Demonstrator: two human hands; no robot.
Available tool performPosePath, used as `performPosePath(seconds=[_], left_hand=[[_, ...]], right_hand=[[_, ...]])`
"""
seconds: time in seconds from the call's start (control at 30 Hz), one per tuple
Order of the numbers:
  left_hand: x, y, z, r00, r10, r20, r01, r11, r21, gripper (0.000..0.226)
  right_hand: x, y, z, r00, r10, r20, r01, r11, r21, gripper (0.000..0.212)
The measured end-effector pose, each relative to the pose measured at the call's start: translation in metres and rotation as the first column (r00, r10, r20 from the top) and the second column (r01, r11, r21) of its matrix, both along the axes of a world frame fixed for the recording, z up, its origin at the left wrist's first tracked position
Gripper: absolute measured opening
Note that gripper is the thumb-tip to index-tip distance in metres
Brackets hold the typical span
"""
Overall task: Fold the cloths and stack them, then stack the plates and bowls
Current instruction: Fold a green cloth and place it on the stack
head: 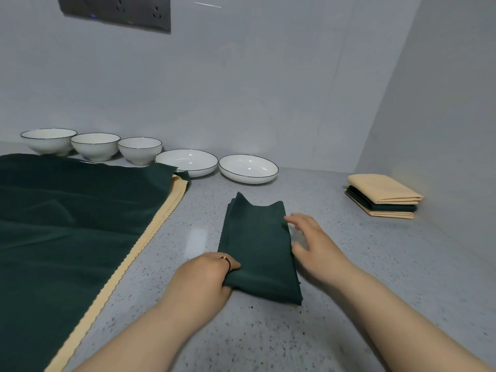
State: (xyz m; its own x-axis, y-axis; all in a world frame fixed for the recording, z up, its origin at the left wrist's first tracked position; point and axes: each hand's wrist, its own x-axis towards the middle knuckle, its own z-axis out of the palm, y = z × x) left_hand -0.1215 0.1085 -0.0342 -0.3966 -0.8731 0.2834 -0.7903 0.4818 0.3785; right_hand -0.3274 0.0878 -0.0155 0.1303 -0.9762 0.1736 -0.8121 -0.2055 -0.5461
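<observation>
Left hand: the left hand [206,275] curls its fingers round the near-left corner of the folded green cloth [257,251] and grips it; a ring [226,260] shows on one finger.
Right hand: the right hand [314,245] has its fingers spread and fairly straight at the cloth's right long edge, holding nothing; it is blurred, so I cannot tell how firmly it touches.
Cloth position: it lies flat on the speckled counter [375,264], in the middle, between the two hands.
Long axis: it runs from the person toward the back wall, with the far end leaning a little left.
Cloth edges: the zigzag-cut edge is on the left side; the far end is uneven, with two corners standing up.
Room left: a bare strip of counter lies between the cloth and the flat cloths [67,224].
Room right: bare counter reaches to the folded stack [383,197], which sits near the right wall.
Room beyond: bare counter reaches to the plates.
Flat cloths: one green on top, with several yellow scalloped edges [150,237] under it; their number is unclear.
Folded stack: three colour bands, yellow, green, yellow.
Bowls: three, in a row by the back wall [48,140], [95,146], [140,150].
Plates: two, side by side [188,161], [248,168]; the flat green cloth's far corner overlaps the left one's rim.
</observation>
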Motion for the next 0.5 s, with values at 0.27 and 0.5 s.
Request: performPosePath(seconds=[0.27,0.5], left_hand=[[0.008,0.011,0.001,0.976,-0.04,-0.216,0.036,0.999,-0.019,0.035],[0.012,0.015,0.001,0.963,-0.258,-0.081,0.247,0.96,-0.129,0.051]], right_hand=[[-0.013,0.055,-0.009,0.97,0.203,-0.13,-0.186,0.973,0.136,0.078],[-0.008,0.047,-0.026,0.996,0.055,-0.073,-0.059,0.997,-0.055,0.016]])
